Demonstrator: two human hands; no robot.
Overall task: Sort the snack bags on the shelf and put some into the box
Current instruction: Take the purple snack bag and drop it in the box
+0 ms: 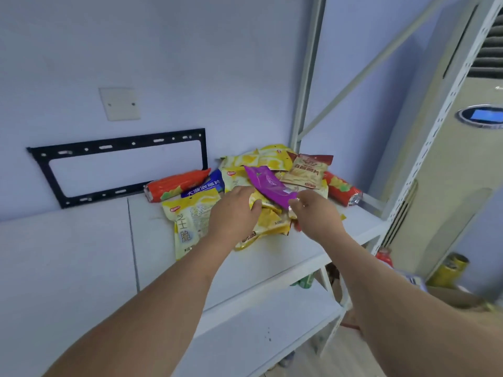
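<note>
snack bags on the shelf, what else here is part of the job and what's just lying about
Part of the job:
- pile of snack bags
- purple bag
- white shelf
- left hand, right hand

Just lying about:
- black wall bracket
- wall plate
- air conditioner

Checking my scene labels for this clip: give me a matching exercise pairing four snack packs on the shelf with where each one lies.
Things:
1. purple bag
2. blue bag
3. tan bag with a red top
4. red tube pack with a silver end

Places:
A. far right end of the pile
B. top of the pile, its near end at the right hand
C. back of the pile, just right of the purple one
D. left part of the pile, behind a large yellow bag

Pairs: 1-B, 2-D, 3-C, 4-A
</note>
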